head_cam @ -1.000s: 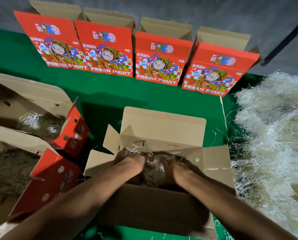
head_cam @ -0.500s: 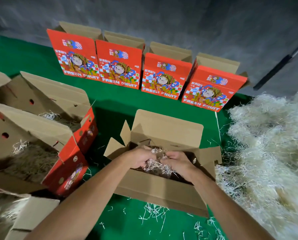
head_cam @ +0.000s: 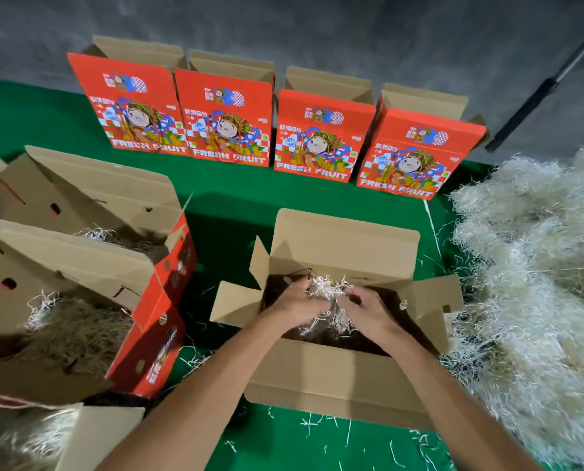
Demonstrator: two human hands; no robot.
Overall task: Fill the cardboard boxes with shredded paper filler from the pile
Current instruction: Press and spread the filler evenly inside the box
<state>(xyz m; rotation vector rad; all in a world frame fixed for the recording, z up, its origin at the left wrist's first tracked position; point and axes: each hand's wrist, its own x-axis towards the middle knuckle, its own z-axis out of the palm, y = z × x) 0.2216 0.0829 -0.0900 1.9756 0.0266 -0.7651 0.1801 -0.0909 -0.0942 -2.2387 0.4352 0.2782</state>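
An open cardboard box (head_cam: 331, 375) sits in front of me on the green cloth, flaps spread. Both hands are over its opening. My left hand (head_cam: 295, 304) and my right hand (head_cam: 368, 309) grip the same clump of white shredded paper (head_cam: 331, 294) between them, just above the box's dark inside. More shreds hang down from the clump into the box. The big pile of shredded paper (head_cam: 528, 283) lies to the right, touching the box's right flap.
Two open red boxes (head_cam: 161, 338) with filler inside stand at the left, another box corner (head_cam: 96, 436) at the bottom left. Four red FRESH FRUIT boxes (head_cam: 222, 120) stand in a row at the back. Loose shreds litter the green cloth (head_cam: 236, 198).
My hands have come up from deep in the box and now hold a clump of shreds near its top. The view has pulled back and tilted up.
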